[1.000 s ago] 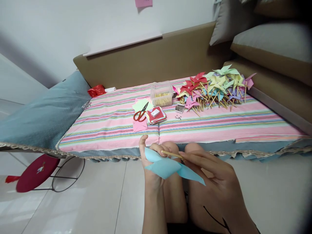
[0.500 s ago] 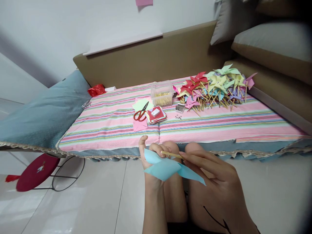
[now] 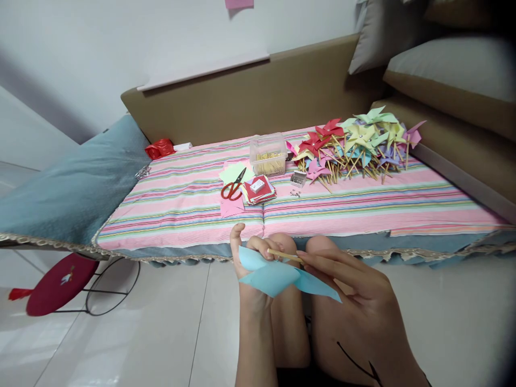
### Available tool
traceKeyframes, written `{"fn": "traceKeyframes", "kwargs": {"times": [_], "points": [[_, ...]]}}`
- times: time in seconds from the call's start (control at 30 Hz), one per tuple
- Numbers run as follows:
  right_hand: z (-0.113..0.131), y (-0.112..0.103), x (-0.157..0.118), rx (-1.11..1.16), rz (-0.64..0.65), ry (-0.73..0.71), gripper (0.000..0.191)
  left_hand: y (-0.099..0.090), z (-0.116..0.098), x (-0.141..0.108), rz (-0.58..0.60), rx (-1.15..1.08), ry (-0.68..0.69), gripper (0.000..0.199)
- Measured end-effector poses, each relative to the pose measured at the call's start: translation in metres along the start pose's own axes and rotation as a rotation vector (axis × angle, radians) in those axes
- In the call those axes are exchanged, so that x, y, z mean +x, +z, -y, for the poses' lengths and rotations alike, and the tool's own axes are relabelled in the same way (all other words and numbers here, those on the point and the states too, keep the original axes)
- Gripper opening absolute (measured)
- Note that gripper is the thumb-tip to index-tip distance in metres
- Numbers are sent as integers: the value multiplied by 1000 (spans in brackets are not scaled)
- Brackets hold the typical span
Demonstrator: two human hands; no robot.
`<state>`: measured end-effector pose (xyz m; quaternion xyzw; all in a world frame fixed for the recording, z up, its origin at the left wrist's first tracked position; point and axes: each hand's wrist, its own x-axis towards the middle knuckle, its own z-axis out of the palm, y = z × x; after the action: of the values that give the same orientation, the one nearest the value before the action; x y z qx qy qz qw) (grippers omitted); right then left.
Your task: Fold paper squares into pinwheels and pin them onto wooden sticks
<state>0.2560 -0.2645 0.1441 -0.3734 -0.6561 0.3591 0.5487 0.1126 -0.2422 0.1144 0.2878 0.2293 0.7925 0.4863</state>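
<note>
A light blue paper pinwheel hangs above my knees, its blades folded and tilted. My left hand grips it from behind, with one finger raised and the others partly hidden by the paper. My right hand pinches the end of a thin wooden stick, which lies across the near side of the pinwheel's middle. The stick's other end comes close to my left fingers. Whether stick and paper are joined cannot be made out.
On the striped sofa cover lie red-handled scissors, stacked paper squares, a clear box of sticks and a small open box beside metal bits. Finished pinwheels are heaped at right. A red stool stands at left.
Almost nothing differs. The pinwheel's lower right blade has risen very slightly, while both hands keep their hold.
</note>
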Motion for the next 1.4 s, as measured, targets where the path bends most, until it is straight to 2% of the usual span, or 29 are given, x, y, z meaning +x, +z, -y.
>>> {"fn": "traceKeyframes", "kwargs": {"times": [0.4, 0.6, 0.77, 1.0, 1.17, 1.4], "points": [[-4, -1, -2, -4, 20, -9, 37, 7, -3, 1, -53, 49, 8, 47], [-6, -2, -3, -30, 46, -68, 37, 7, -6, 1, -62, 52, 8, 49], [-6, -1, -2, -7, 69, -84, 35, 7, -8, 1, -41, 57, 49, 45], [-9, 0, -5, 18, 110, -69, 40, 2, -7, 2, -11, 10, 39, 35], [-11, 1, -4, 27, 96, -55, 38, 0, -6, 4, -9, 14, 20, 35], [-11, 2, -1, 4, 69, -113, 35, -1, -9, 1, -8, 60, 19, 41]]}}
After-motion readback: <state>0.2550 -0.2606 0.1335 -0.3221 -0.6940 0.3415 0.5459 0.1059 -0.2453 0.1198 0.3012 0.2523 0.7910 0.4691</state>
